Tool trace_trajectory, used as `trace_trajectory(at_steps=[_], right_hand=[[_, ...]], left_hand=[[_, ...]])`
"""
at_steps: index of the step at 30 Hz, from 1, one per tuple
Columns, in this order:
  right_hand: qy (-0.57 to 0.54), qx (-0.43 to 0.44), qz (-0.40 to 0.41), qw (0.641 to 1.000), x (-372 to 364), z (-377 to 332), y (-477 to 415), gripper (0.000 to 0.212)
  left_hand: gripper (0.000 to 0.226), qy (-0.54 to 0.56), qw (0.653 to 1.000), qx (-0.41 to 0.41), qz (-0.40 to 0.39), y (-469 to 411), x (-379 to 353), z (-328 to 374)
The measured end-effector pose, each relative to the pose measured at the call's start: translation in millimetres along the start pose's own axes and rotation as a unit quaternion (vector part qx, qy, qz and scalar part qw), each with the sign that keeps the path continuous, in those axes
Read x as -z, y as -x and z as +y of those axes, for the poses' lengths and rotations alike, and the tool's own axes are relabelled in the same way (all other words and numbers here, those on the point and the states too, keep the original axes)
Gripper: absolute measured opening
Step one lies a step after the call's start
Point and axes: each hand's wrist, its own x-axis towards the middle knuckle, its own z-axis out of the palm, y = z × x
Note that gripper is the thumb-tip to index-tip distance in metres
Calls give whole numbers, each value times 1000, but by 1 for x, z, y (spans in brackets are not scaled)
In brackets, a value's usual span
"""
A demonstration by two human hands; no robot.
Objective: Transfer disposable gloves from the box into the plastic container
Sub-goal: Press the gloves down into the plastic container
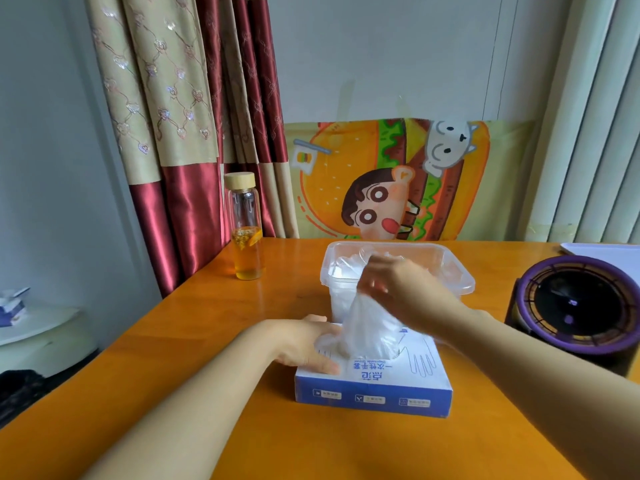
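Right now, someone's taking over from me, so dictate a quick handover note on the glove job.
Left hand lies flat on the box, steadying it.
Right hand pinches a glove, half drawn from the box slot, in front of the container.
Done: some gloves already lie in the container.
Left: drop this glove in, then keep pulling from the box.

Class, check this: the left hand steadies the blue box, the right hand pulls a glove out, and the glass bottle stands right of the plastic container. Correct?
No: the head view shows the glass bottle left of the plastic container. The rest holds.
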Motion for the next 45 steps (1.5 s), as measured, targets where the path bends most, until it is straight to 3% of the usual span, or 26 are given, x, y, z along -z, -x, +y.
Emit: trace_trajectory(at_steps=[3,7,11,13,15,18,21,25,28,31,33,35,38,40,41,43,45], right_hand=[[-72,-43,156,984,24,0,-7,9],[-64,-118,104,985,39,0,-6,19],[-132,-219,83,963,41,9,7,37],[-247,-264,90,928,39,13,13,38],[-385,-312,90,864,37,12,16,30],[-502,-346,57,791,29,12,15,25],[-550,-323,13,770,30,2,13,26],[-569,-317,-10,758,42,-4,19,26],[-558,-339,4,757,52,-6,27,26],[-564,-345,109,742,63,-10,32,11],[-545,-307,168,762,73,-16,35,10],[-480,-234,172,828,82,-23,38,19],[-291,-146,51,944,88,-36,39,17],[-221,-141,-17,965,81,-38,35,11],[-201,-143,-21,969,75,-36,32,19],[-183,-161,28,969,62,-29,25,33],[-206,-195,114,952,59,-18,17,33]], left_hand=[[75,25,1000,-4,-4,2,1,3],[70,100,994,-35,21,10,3,9],[86,135,981,-6,137,21,3,6],[94,211,959,-3,190,31,8,10],[102,293,927,-49,230,41,16,19],[105,301,905,-134,270,51,24,43],[94,298,891,-171,297,51,30,65],[24,364,833,-174,378,42,39,78],[29,453,809,-119,355,45,46,82],[29,462,802,-89,369,49,55,82],[29,477,795,-77,368,47,62,80],[28,489,794,-73,352,47,68,78],[27,489,812,-70,311,47,75,74],[23,483,817,-69,308,44,81,73],[24,479,819,-61,311,45,83,76],[28,483,822,-45,299,33,86,73],[26,516,815,-42,260,27,87,69]])
